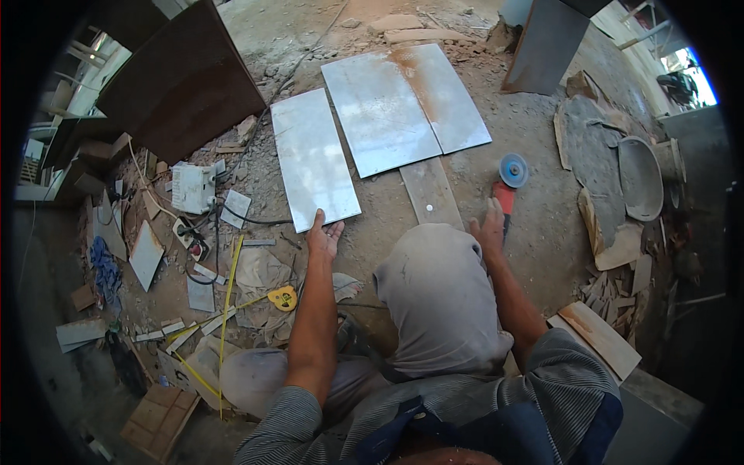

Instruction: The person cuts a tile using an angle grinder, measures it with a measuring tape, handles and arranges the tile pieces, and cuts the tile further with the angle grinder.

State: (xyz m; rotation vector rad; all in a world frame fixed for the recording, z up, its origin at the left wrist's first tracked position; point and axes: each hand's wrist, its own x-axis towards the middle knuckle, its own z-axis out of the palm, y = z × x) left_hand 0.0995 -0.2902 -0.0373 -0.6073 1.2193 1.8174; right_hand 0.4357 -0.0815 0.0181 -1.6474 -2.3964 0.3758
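A: Left hand, what do we record?
B: Left hand (pixel 325 237): thumb over the near edge of a narrow white tile (pixel 314 159), fingers half curled beside that edge; pinching or merely resting, we cannot tell. Tile: flat, directly ahead of the hand.
A: Right hand?
B: Right hand (pixel 488 232): alongside a red angle grinder (pixel 504 198); firm hold or light contact, we cannot tell. Disc (pixel 512 170): ahead of the fingers.
A: Hazards, as we judge them?
B: One: cut fingers, should the disc spin under a loose hold. Two: chipped tile edge, from levering against rubbly ground. Three: snagged black cord (pixel 260 222), as it reaches the tile, left of the left hand.
A: Surroundings and obstructions?
B: Behind-left of the left hand: yellow tape measure (pixel 283 298). Farther left: socket block (pixel 191 237), white box (pixel 194 188). Ahead, between both hands: brownish strip (pixel 431 192); beyond it, two larger tiles (pixel 380 116), crowding the narrow one's right side. Farthest, ahead-left: dark brown panel (pixel 182 85).
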